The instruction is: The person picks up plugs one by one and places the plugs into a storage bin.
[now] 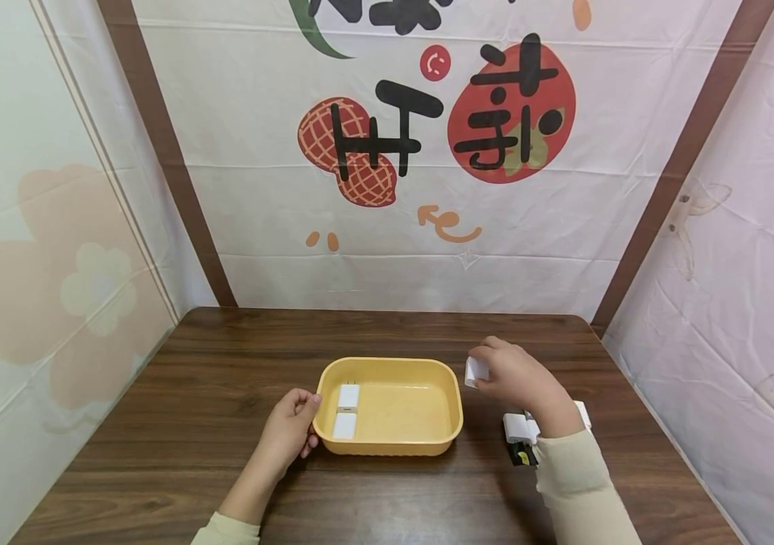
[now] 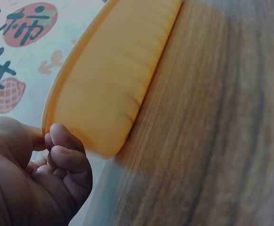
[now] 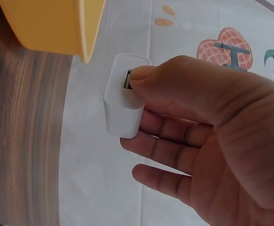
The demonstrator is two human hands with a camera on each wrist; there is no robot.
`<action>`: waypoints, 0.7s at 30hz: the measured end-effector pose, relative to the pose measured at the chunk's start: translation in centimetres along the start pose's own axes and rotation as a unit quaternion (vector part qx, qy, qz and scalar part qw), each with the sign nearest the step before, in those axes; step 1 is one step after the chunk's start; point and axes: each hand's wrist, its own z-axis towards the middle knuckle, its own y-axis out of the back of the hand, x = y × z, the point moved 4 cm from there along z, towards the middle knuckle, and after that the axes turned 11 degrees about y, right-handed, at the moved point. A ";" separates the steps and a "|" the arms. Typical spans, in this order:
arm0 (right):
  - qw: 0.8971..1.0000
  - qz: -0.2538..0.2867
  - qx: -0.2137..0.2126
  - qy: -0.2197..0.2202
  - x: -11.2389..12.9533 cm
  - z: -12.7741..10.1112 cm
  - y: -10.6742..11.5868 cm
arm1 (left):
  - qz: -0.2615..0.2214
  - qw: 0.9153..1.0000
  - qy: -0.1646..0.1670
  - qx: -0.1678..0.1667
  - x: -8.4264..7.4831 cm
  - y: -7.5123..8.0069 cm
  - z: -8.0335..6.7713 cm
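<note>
A yellow plastic basin point(image 1: 394, 448) stands on the wooden table. My left hand point(image 1: 288, 428) pinches its left rim between thumb and curled fingers; the left wrist view shows this hand point(image 2: 47, 174) at the corner of the basin's wall point(image 2: 103, 80). Two white charger plugs point(image 1: 347, 412) lie end to end inside, along the left wall. Just beyond the basin's right rim, my right hand point(image 1: 513, 375) holds another white charger plug point(image 1: 475, 372) above the table. In the right wrist view the thumb covers part of the dark USB port on this plug point(image 3: 122, 101).
Right of the basin, partly hidden by the right forearm, lie more white blocks point(image 1: 518, 428) and a small black item with a yellow mark point(image 1: 522, 454). The wooden table point(image 1: 401, 507) ends at a printed cloth backdrop point(image 1: 401, 265), with cloth walls on both sides.
</note>
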 end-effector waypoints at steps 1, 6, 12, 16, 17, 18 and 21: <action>1.000 0.001 -0.001 0.003 0.2 0.1 0.0 | 0.001 1.000 0.001 0.000 0.1 0.0 0.1; 1.000 0.007 0.008 0.003 1.0 0.5 -0.5 | 0.005 1.000 0.000 0.000 0.3 0.1 0.2; 1.000 0.013 0.016 0.012 1.5 1.0 -1.1 | 0.005 1.000 0.000 0.001 0.2 0.0 0.0; 0.999 0.008 0.009 0.033 2.0 1.3 -1.2 | 0.003 1.000 -0.003 0.001 0.0 0.0 -0.1; 0.999 0.007 0.007 0.039 2.1 1.4 -1.2 | 0.002 1.000 -0.004 0.001 0.0 0.1 -0.1; 0.999 0.004 0.004 0.044 2.2 1.4 -1.2 | 0.002 1.000 -0.004 0.001 -0.1 0.1 -0.1; 0.999 0.003 -0.002 0.050 2.6 1.6 -1.2 | 0.000 1.000 -0.004 0.002 -0.1 0.1 -0.1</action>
